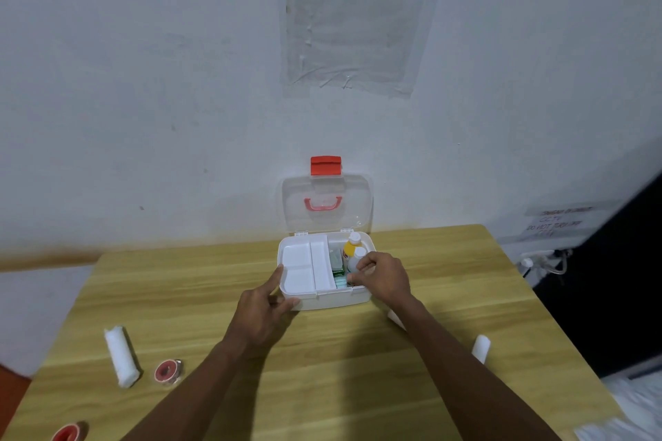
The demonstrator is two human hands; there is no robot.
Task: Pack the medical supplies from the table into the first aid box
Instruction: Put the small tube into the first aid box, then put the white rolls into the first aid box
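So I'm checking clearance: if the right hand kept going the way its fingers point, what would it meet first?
Probably the white bottle: the right hand points left and away into the first aid box, though depth is unclear.

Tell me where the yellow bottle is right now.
The yellow bottle stands upright in the first aid box, right compartment, just beyond the right hand.

The table [322,369] is showing a matt, pale wood-grain surface. The first aid box [333,299] is looking like smooth white plastic, its lid [358,204] clear and faintly glossy, its latch [325,165] shiny red plastic. 2 gauze rolls [121,356] [481,348] are looking soft, white and fibrous.
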